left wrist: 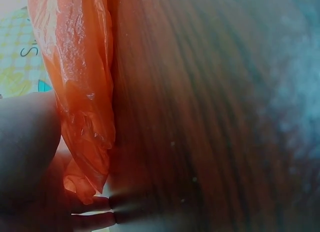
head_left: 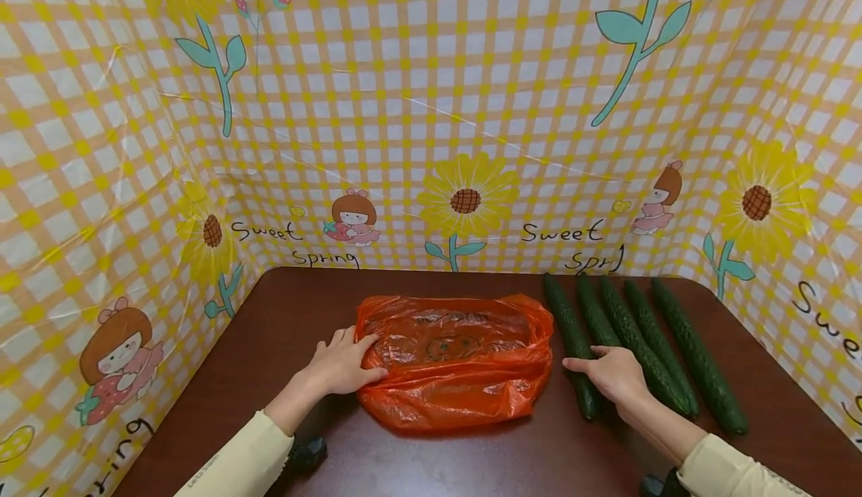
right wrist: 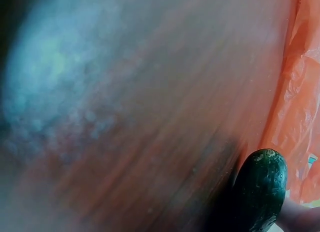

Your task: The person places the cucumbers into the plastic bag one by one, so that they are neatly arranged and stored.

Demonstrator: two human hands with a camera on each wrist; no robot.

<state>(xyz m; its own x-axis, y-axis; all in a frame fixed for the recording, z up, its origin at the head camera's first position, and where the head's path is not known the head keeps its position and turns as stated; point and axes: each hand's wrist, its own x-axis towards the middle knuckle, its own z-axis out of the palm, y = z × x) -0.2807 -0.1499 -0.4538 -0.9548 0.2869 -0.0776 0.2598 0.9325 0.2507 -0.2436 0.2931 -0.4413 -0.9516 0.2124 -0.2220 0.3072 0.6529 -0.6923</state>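
Observation:
An orange plastic bag (head_left: 458, 400) lies flat and crinkled on the brown table, with dark printing on it. My left hand (head_left: 343, 362) holds its left end, thumb on the near side and index finger farther back. In the left wrist view, a bunched corner of the bag (left wrist: 87, 127) hangs between the thumb and the fingers. Right of the bag, my right hand (head_left: 613, 375) grips the leftmost cucumber (head_left: 564, 317), its thumb across the left side. The right wrist view shows the rounded near end of that cucumber (right wrist: 262, 187); most of my fingers are hidden there.
Several more cucumbers (head_left: 700, 355) lie side by side to the right, pointing away from me. The dark brown table (head_left: 303, 295) has checked, flower-printed cloth (head_left: 404, 123) standing behind it and on both sides.

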